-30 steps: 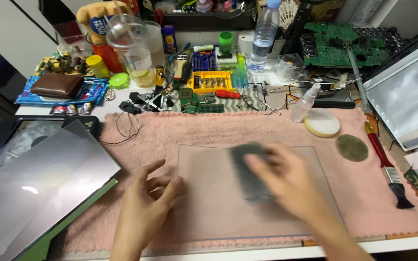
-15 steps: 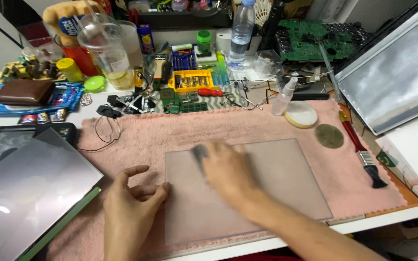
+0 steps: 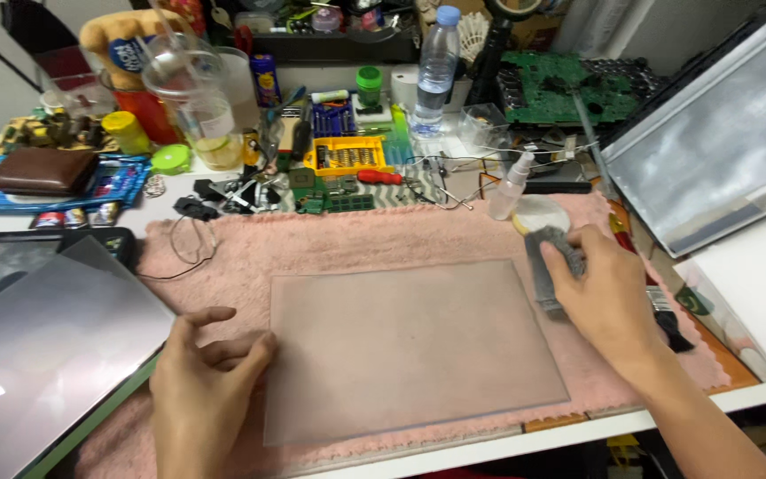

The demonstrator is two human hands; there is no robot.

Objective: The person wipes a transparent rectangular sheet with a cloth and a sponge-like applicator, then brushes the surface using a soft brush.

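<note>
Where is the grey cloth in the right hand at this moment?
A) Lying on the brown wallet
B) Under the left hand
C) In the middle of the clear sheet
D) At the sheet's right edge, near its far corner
D: the right hand holds the grey cloth at the right edge of the clear sheet, near its far corner, while the left hand rests at the sheet's left edge.
</note>
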